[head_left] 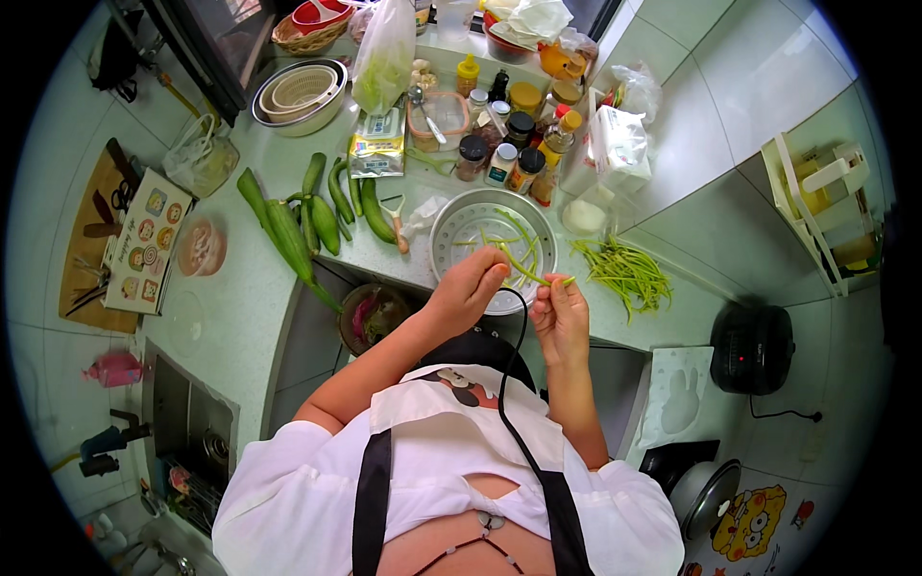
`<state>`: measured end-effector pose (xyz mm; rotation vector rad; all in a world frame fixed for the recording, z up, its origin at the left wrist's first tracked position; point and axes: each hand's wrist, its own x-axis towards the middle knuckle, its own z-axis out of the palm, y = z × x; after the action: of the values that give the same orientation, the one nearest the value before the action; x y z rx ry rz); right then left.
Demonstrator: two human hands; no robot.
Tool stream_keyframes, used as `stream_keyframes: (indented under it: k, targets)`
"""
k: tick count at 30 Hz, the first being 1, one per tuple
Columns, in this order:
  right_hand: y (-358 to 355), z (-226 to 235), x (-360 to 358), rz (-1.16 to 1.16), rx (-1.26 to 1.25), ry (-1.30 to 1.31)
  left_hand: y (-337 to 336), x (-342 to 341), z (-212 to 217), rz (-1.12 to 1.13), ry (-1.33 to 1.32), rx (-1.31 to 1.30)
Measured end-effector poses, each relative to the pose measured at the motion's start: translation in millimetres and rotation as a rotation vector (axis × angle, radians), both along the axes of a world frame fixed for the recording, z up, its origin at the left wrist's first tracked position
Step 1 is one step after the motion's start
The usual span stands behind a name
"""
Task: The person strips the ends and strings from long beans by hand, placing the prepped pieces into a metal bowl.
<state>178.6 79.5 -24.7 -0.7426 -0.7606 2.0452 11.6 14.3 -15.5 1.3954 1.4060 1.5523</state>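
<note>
Head view: a green bean [531, 276] is pinched by the right hand's [561, 322] fingers over the metal bowl [453, 228]; its long axis is aimed at the left hand [469, 288], whose fingers are curled, their grip hidden. Nearer the right hand, more beans [629, 276] are heaped.

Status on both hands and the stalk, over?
Left hand curled, grip unclear. Right hand pinching green stalk. Stalk pieces in metal bowl. Black cable hanging between hands.

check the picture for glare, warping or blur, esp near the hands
Head view: fisheye bending toward the rim, with black corners; head view: pale glare on the wall tiles at upper right; head view: left hand and right hand evenly lit, without obvious blur.
</note>
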Motion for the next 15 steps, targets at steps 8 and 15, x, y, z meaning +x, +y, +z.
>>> stream_keyframes:
  k: [8, 15]
  targets:
    - [-2.9, 0.0, 0.9, 0.045, -0.062, 0.083, -2.3, -6.9, -0.5, 0.055, -0.261, -0.057]
    - [-8.4, 7.2, -4.7, -0.012, -0.067, -0.075, -3.1, -9.5, -6.8, 0.08, -0.034, 0.036]
